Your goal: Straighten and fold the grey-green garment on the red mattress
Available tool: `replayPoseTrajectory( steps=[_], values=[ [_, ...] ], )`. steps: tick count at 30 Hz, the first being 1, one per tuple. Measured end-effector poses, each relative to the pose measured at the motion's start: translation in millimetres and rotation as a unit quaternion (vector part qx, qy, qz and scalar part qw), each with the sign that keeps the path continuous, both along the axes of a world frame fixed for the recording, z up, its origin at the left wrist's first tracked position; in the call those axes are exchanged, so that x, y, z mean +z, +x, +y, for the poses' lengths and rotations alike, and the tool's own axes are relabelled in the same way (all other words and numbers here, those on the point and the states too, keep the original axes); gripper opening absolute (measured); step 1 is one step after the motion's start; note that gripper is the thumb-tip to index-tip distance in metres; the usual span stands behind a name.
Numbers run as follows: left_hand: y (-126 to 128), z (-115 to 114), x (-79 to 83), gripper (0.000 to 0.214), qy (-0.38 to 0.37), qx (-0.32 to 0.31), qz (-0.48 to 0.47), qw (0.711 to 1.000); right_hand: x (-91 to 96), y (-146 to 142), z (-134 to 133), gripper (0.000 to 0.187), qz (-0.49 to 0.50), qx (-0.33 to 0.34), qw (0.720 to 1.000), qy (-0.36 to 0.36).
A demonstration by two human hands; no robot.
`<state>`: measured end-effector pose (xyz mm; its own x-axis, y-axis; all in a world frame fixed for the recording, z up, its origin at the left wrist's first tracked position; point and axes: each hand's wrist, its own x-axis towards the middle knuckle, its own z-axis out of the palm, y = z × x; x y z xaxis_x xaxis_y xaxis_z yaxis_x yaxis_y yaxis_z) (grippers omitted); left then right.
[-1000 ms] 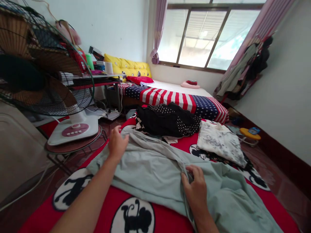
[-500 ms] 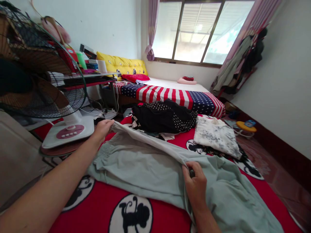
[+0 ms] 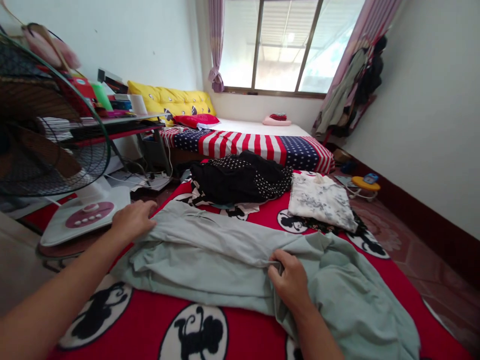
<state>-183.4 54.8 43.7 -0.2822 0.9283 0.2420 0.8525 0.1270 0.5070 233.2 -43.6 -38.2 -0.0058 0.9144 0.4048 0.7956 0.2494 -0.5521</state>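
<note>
On the red blanket [image 3: 240,340] with black cartoon figures, seen from the head camera, a pale green garment [image 3: 210,260] lies spread and partly folded over itself. The left hand [image 3: 133,220] grips its far left edge, fingers curled over the cloth. The right hand [image 3: 290,280] pinches a fold near the garment's middle, thumb against fingers. Beyond it lie a black dotted pile of clothes [image 3: 240,182] and, just beside that, a folded white floral garment [image 3: 320,200]. A fan [image 3: 48,150] stands at left, its base [image 3: 84,216] near the left hand.
</note>
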Motion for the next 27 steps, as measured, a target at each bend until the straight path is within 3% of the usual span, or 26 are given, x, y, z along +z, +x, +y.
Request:
replayPoseTrajectory(
  steps=[3,7,9,12,17,21,24,27],
  values=[
    [53,-5,-0.2,0.028,0.019,-0.117,0.027,0.993,0.3,-2,0,0.006,-0.01,0.003,1.0,-0.009],
    [153,-8,-15.5,0.025,0.052,-0.366,-0.033,0.929,1.5,-3,-1,0.014,0.0,0.002,1.0,0.003],
    [197,-7,-30.1,0.028,0.048,-0.425,-0.094,0.899,2.3,-4,-1,0.019,0.003,-0.001,1.0,0.01],
    [243,-1,-56.2,0.033,0.031,-0.454,-0.152,0.877,2.8,-3,0,0.032,0.007,-0.006,1.0,0.016],
    [268,2,-88.4,0.032,0.028,-0.454,-0.164,0.875,4.5,-5,0,0.038,0.122,-0.011,0.993,0.0],
    [266,-2,-92.9,0.031,0.031,-0.467,-0.105,0.877,16.0,3,0,0.025,0.33,-0.044,0.943,0.018],
    [265,-4,-91.6,0.032,0.038,-0.47,-0.073,0.879,30.1,37,6,0.025,0.406,-0.136,0.901,0.069],
    [267,-4,-90.9,0.031,0.048,-0.468,-0.056,0.881,42.4,93,21,0.025,0.311,-0.239,0.911,0.127]
  ],
)
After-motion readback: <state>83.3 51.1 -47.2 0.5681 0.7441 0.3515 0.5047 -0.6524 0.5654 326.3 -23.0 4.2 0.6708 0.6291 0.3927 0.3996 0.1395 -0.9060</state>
